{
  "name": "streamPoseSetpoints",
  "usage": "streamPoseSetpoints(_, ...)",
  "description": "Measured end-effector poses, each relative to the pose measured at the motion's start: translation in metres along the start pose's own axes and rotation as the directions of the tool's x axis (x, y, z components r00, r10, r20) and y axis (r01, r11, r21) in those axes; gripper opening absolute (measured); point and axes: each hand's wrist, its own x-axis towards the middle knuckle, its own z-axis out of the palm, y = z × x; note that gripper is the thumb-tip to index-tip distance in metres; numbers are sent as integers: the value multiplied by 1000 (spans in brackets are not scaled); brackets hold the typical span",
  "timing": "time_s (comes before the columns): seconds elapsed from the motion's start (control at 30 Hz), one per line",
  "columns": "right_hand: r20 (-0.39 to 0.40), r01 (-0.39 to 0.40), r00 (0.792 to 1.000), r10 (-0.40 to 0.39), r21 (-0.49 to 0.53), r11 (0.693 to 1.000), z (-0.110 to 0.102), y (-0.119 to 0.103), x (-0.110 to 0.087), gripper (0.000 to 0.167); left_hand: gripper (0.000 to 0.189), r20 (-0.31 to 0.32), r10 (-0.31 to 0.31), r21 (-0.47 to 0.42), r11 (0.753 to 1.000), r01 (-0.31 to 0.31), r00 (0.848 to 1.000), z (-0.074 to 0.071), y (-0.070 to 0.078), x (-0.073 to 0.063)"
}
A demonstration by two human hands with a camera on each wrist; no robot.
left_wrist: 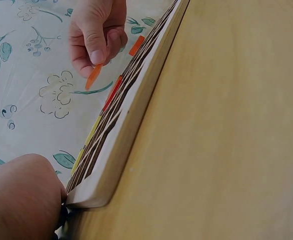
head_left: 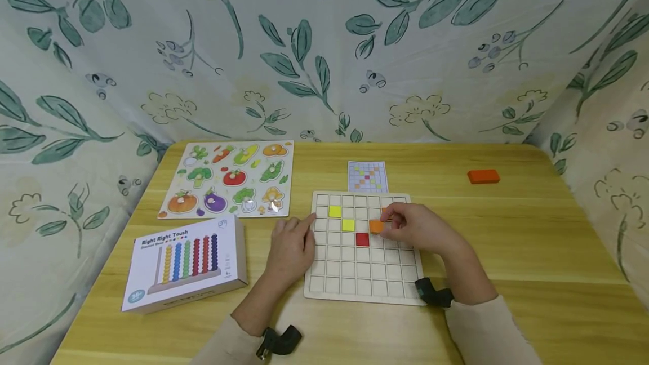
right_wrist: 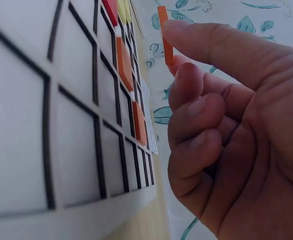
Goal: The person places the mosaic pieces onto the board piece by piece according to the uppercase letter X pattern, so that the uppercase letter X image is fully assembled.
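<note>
A square wooden grid board (head_left: 339,285) lies on the table. My right hand (head_left: 418,228) is over its right side, pinching a thin orange tile (right_wrist: 165,35) between thumb and forefinger, with the other fingers curled in. In the right wrist view the tile stands on edge, raised off the board. Two orange tiles (right_wrist: 124,62) sit in board cells, in a diagonal with a red tile (head_left: 362,239) and two yellow tiles (head_left: 348,225). The left hand (head_left: 291,246) rests at the board's left side, its index fingertip touching the edge.
A small pattern card (head_left: 367,176) lies behind the board. On the left are a vegetable puzzle board (head_left: 174,182) and a white bead-toy box (head_left: 190,266). An orange-red block (head_left: 483,176) lies at the back right. Patterned cloth (head_left: 324,111) rises behind the table.
</note>
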Motion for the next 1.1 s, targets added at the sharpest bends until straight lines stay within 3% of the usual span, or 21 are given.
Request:
streamPoseSetpoints(0.53,134,172,978,-161,-70,983,40,-26,2,17,38,40,-33,-1,999,33,999,0,0,1)
streamPoseSetpoints(0.83,159,180,974,-161,-114,977,52,-31,2,17,38,28,-23,0,1000,23,999,0,0,0)
streamPoseSetpoints(1.1,122,194,977,-175,-166,967,54,-32,2,19,38,27,-21,-3,1000,21,999,-1,1,0)
